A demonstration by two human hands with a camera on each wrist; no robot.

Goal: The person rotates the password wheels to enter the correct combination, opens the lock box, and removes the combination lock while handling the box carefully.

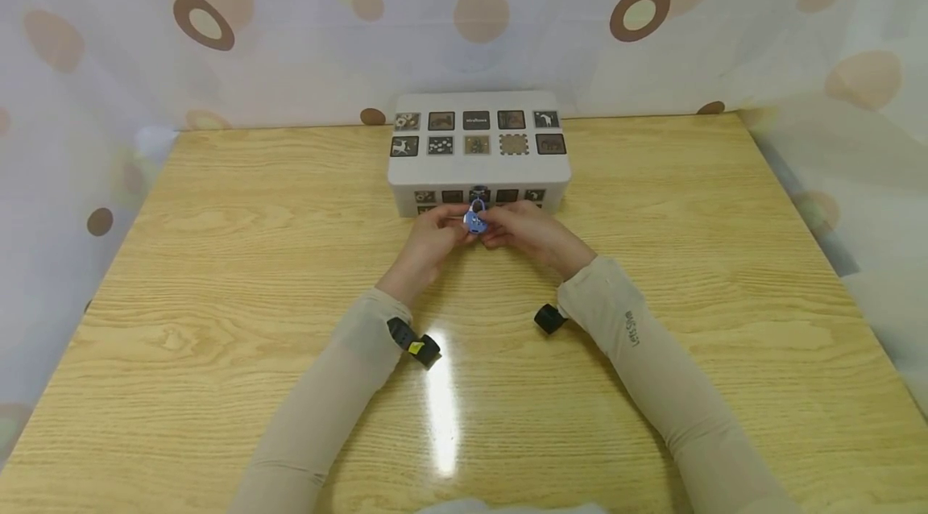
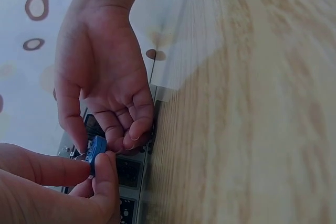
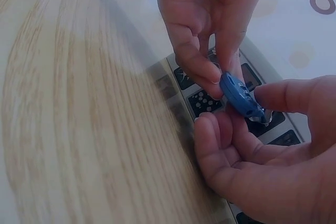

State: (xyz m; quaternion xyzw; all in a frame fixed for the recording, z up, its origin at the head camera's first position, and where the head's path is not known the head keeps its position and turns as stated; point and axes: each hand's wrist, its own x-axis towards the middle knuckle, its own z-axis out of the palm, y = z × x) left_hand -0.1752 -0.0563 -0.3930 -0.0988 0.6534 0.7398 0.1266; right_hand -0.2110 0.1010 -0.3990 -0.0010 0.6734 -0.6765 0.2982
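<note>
A small blue combination padlock [image 1: 475,222] hangs by its shackle from the metal clasp [image 1: 478,192] on the front of a white box [image 1: 471,169]. My left hand [image 1: 428,246] pinches the padlock body from the left between thumb and finger, as the left wrist view confirms. From the other side my right hand [image 1: 538,234] holds it, the thumb over the number dials and curled fingers behind. In the right wrist view, the dials on the padlock [image 3: 237,94] face the right thumb. The fingers hide part of the shackle.
The box, with dark picture squares on its lid and front, stands at the back of a wood-grain table [image 1: 254,272]. Behind it hangs a white curtain [image 1: 435,55] with brown and tan circles. Black straps with cameras [image 1: 424,349] sit at the wrists.
</note>
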